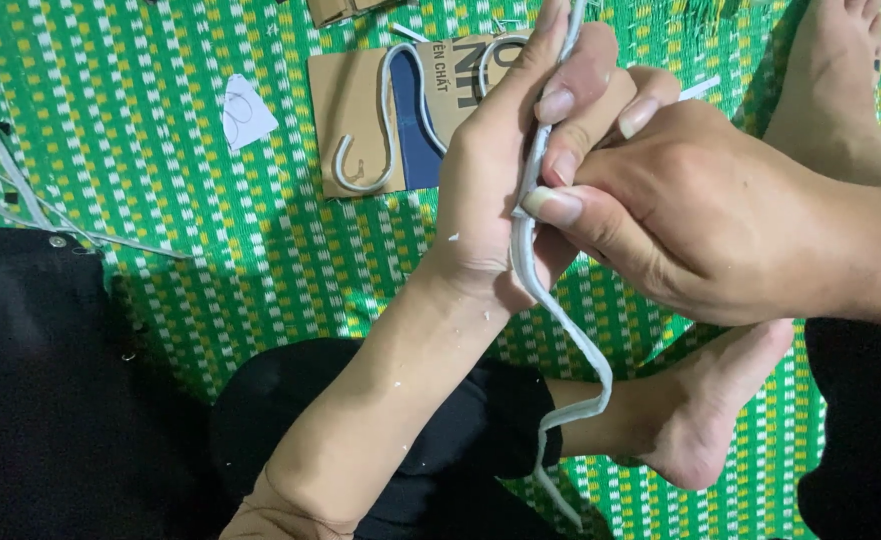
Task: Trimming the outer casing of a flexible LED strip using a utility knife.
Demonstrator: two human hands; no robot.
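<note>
We held a pale strip over the green woven mat (161, 300).
Left lay a paper scrap (246, 112) and cardboard (356, 110) bearing a curved strip. Our left hand (501, 190) and right hand (681, 200) both pinched the grey strip (533, 270), which ran roughly top to bottom, its upper end cut off, its lower end trailing past a bare foot (706, 420).

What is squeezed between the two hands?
In the head view, a long pale grey strip runs between the left hand and the right hand; both pinch it, and it dangles below.
</note>
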